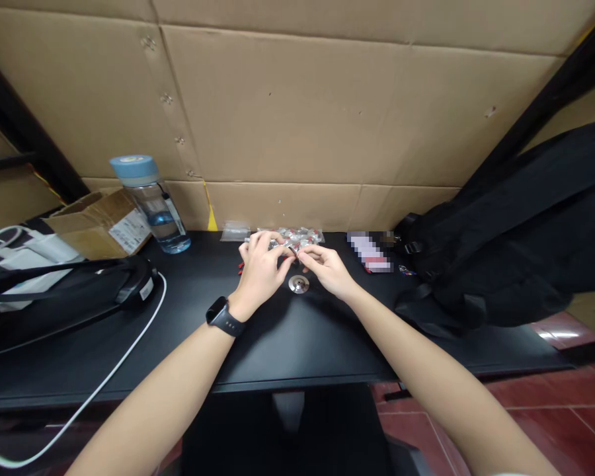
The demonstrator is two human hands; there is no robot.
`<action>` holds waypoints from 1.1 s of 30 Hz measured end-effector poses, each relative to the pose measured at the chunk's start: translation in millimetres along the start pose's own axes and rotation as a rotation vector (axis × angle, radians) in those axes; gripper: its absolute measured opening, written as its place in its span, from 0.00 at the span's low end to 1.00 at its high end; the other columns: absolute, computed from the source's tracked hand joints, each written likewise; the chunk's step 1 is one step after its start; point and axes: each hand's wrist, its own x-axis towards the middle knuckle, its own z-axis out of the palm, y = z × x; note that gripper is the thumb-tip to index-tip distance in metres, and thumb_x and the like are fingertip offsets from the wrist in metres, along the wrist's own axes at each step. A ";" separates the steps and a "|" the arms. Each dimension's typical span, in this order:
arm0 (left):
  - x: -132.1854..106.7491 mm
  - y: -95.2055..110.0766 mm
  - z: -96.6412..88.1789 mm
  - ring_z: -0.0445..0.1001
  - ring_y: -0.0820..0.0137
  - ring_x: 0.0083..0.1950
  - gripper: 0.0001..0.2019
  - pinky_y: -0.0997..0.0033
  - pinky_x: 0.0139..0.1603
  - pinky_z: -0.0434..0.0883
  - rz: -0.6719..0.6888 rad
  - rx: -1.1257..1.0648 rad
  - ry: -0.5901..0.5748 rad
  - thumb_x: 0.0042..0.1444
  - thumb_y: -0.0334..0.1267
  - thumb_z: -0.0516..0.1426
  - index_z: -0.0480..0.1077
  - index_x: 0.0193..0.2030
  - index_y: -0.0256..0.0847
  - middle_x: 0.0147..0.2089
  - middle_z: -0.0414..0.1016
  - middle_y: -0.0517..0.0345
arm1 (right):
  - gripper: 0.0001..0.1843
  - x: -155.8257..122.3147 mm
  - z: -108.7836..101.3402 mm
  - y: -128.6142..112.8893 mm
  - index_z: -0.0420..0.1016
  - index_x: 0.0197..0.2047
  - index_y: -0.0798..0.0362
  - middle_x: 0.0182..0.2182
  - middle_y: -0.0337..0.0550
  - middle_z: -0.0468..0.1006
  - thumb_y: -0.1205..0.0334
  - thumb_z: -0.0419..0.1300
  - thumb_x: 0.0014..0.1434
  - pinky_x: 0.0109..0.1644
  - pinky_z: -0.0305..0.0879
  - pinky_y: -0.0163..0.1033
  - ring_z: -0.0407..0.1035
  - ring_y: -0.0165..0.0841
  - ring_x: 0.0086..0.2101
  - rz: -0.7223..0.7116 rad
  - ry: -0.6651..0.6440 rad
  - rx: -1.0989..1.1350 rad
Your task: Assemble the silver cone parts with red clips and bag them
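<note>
Cardboard backing (287, 106) stands along the far edge of the counter (297, 350). At the counter's right end slumps a black bag (515, 225); toward its left end sit an open cardboard box (109, 225) and, just beside it, a blue-lidded bottle (163, 218). The left hand (260, 271), with a watch (225, 317) at its wrist, and the right hand (332, 270) meet over the counter's middle. Small clear bags (305, 236) lie along the counter's far edge, beyond the hands. A shiny round disc (298, 284) lies on the middle of the counter, nearer its front edge than the fingertips are.

Smallest is a thin piece (292, 250), held over the counter's middle; its full shape is hidden. Handling it well probably calls for light, even pressure from both sides, with small fingertip turns, low over the counter so that a slip costs little. The piece sits between the two thumbs and forefingers, right at the tips rather than deep in the palms. Each grip appears pinched on it, left on one side and right on the other.
</note>
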 end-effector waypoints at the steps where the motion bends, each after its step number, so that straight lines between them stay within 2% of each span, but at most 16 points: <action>1: -0.4 0.4 0.0 0.64 0.54 0.60 0.04 0.52 0.54 0.58 0.008 0.002 0.009 0.62 0.41 0.61 0.78 0.37 0.46 0.54 0.73 0.51 | 0.19 0.7 -0.8 0.8 0.78 0.39 0.53 0.34 0.41 0.80 0.44 0.65 0.60 0.37 0.70 0.36 0.74 0.33 0.35 -0.008 -0.008 -0.020; 5: -0.3 3.3 -0.9 0.64 0.54 0.61 0.05 0.52 0.55 0.57 0.026 -0.013 0.019 0.62 0.42 0.61 0.77 0.37 0.47 0.54 0.73 0.52 | 0.18 3.1 -3.0 2.8 0.78 0.39 0.53 0.35 0.42 0.80 0.44 0.62 0.63 0.40 0.70 0.38 0.73 0.33 0.35 -0.049 -0.029 -0.117; 9: 3.4 6.1 -5.7 0.69 0.59 0.56 0.10 0.57 0.53 0.59 -0.084 -0.104 -0.004 0.69 0.43 0.53 0.74 0.44 0.45 0.52 0.74 0.52 | 0.15 2.9 -6.7 0.9 0.77 0.38 0.53 0.46 0.49 0.78 0.49 0.58 0.66 0.44 0.71 0.41 0.73 0.38 0.46 -0.169 -0.021 -0.347; 11: 5.0 5.1 -6.8 0.69 0.61 0.56 0.13 0.57 0.54 0.60 -0.114 -0.149 -0.065 0.71 0.45 0.49 0.74 0.46 0.46 0.53 0.75 0.54 | 0.13 1.9 -9.5 -0.9 0.77 0.38 0.52 0.49 0.50 0.76 0.53 0.58 0.67 0.47 0.70 0.43 0.71 0.40 0.49 -0.244 -0.019 -0.481; 14: 4.1 0.4 -2.0 0.66 0.58 0.60 0.12 0.56 0.56 0.59 -0.075 -0.154 -0.202 0.67 0.49 0.54 0.76 0.45 0.49 0.56 0.75 0.57 | 0.09 0.4 -12.0 -3.2 0.76 0.40 0.52 0.50 0.51 0.75 0.58 0.57 0.68 0.52 0.69 0.46 0.70 0.40 0.51 -0.320 -0.038 -0.587; 17: 0.7 -5.5 8.1 0.65 0.55 0.62 0.09 0.54 0.56 0.60 -0.046 -0.140 -0.299 0.62 0.47 0.60 0.78 0.44 0.50 0.57 0.75 0.58 | 0.08 0.0 -10.9 -5.6 0.76 0.40 0.51 0.50 0.50 0.75 0.61 0.56 0.68 0.55 0.67 0.47 0.70 0.39 0.52 -0.354 -0.022 -0.611; 19: -0.8 -8.7 13.9 0.66 0.55 0.61 0.08 0.54 0.55 0.61 -0.045 -0.153 -0.325 0.60 0.45 0.61 0.79 0.43 0.50 0.57 0.76 0.59 | 0.07 0.5 -9.9 -7.3 0.75 0.39 0.51 0.49 0.49 0.75 0.61 0.56 0.68 0.56 0.67 0.46 0.70 0.39 0.52 -0.365 -0.002 -0.620; 23: -0.6 -13.8 17.6 0.68 0.57 0.58 0.07 0.54 0.55 0.60 -0.055 -0.148 -0.284 0.60 0.45 0.62 0.81 0.38 0.50 0.53 0.77 0.58 | 0.06 3.6 -19.3 -8.2 0.75 0.40 0.50 0.48 0.47 0.76 0.61 0.57 0.68 0.57 0.66 0.46 0.71 0.39 0.50 -0.367 0.006 -0.680; 25: 0.2 -16.2 17.2 0.68 0.56 0.56 0.07 0.53 0.54 0.59 -0.056 -0.111 -0.270 0.61 0.45 0.61 0.82 0.37 0.50 0.50 0.79 0.57 | 0.06 5.6 -33.2 -5.7 0.75 0.44 0.50 0.47 0.47 0.75 0.60 0.61 0.65 0.58 0.66 0.47 0.70 0.41 0.51 -0.333 0.021 -0.792; 28: 1.5 -19.9 17.3 0.68 0.56 0.56 0.07 0.53 0.53 0.57 -0.066 -0.064 -0.251 0.62 0.46 0.61 0.82 0.40 0.52 0.48 0.80 0.56 | 0.19 7.6 -58.4 1.7 0.76 0.50 0.51 0.48 0.51 0.73 0.60 0.69 0.56 0.56 0.66 0.49 0.70 0.45 0.51 -0.138 0.044 -1.050; 30: 2.2 -22.5 18.1 0.68 0.55 0.57 0.08 0.53 0.52 0.56 -0.096 -0.043 -0.232 0.64 0.45 0.59 0.81 0.41 0.52 0.47 0.81 0.56 | 0.14 8.6 -70.9 7.0 0.78 0.47 0.52 0.46 0.51 0.75 0.60 0.68 0.57 0.53 0.67 0.46 0.72 0.44 0.47 0.007 -0.030 -1.136; 33: 2.7 -25.8 19.2 0.69 0.56 0.57 0.07 0.54 0.51 0.55 -0.149 -0.035 -0.222 0.64 0.43 0.58 0.78 0.41 0.50 0.46 0.82 0.56 | 0.04 10.6 -77.5 12.0 0.79 0.40 0.50 0.40 0.46 0.79 0.64 0.64 0.61 0.47 0.67 0.40 0.75 0.39 0.42 0.120 -0.115 -1.142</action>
